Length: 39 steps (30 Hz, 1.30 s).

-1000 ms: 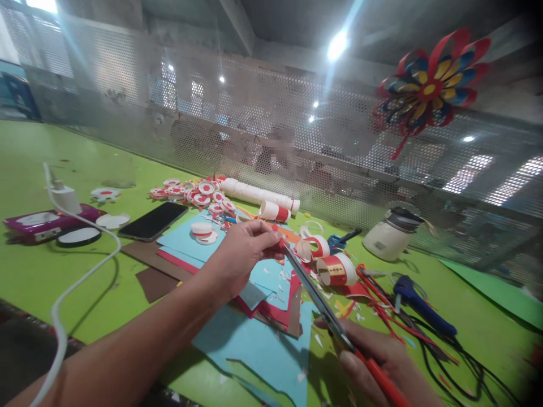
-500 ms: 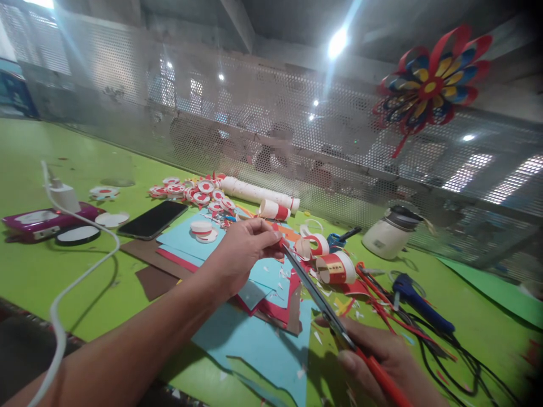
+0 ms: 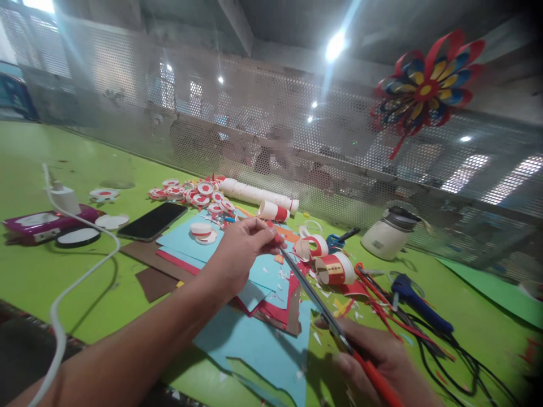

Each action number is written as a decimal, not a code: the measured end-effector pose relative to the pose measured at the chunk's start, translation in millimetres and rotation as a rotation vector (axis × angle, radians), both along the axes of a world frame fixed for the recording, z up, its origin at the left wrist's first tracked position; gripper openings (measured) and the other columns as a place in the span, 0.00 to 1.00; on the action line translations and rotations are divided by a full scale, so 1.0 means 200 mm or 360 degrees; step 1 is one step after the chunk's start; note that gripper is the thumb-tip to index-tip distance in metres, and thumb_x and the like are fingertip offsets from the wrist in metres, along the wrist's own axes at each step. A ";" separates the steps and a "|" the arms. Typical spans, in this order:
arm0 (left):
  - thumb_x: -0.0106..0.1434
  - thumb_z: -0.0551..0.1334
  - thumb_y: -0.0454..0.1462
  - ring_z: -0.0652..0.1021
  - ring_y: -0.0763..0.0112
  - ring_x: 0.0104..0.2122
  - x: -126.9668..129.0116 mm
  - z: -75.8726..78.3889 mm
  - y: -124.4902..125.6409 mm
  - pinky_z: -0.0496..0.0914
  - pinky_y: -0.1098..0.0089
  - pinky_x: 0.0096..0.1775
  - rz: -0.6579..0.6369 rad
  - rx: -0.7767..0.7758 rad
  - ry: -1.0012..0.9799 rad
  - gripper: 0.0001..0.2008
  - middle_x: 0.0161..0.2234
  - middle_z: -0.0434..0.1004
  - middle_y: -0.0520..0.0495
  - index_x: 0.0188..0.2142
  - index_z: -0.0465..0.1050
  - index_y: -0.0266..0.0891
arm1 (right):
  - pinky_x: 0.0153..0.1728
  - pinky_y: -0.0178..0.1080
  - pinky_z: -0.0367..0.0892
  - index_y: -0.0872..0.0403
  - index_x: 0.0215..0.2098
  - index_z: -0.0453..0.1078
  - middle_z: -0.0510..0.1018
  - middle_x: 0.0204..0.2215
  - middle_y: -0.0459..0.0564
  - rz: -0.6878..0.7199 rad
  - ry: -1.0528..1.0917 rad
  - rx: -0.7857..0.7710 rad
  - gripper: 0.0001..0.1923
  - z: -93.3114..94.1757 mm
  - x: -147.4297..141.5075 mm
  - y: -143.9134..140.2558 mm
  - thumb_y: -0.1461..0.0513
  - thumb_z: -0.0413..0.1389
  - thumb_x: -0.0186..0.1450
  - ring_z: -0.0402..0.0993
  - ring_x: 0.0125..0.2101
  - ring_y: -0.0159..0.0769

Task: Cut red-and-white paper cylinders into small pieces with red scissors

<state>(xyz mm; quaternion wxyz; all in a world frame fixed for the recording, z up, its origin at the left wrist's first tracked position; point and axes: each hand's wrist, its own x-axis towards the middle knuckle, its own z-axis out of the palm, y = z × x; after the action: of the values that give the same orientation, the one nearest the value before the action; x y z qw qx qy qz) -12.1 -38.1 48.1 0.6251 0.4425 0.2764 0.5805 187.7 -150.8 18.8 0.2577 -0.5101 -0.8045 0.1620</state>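
And there it went: a small orange scrap [image 3: 278, 258] had appeared just below the left hand [image 3: 241, 251], over the blue paper [image 3: 265, 274], where none had shown moments earlier, suggesting a fresh snip off the little red piece [image 3: 278, 238]! That piece sat pinched between left thumb and fingers, the forearm stretched forward across the worktop [image 3: 106, 305], while the right hand [image 3: 375, 345], lower and nearer, gripped the scissors [image 3: 309, 291] by their red handles, blades nearly together, tips right at the piece.

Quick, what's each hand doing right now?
Left hand: closed, pinching a small red piece.
Right hand: closed around the red handles of the scissors.
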 end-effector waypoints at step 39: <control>0.51 0.64 0.35 0.71 0.76 0.26 0.07 -0.02 -0.07 0.69 0.70 0.34 0.0032 -0.0081 -0.0227 0.08 0.22 0.69 0.51 0.21 0.67 0.34 | 0.18 0.30 0.57 0.55 0.40 0.73 0.68 0.16 0.43 -0.0276 0.0190 0.0097 0.23 -0.05 -0.03 -0.01 0.48 0.47 0.61 0.61 0.17 0.30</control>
<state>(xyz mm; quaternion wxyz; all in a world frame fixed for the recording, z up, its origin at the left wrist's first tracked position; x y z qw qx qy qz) 2.6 -51.7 44.2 0.6484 0.3813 0.2502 0.6095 181.3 -151.9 9.4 0.3334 -0.5592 -0.7451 0.1447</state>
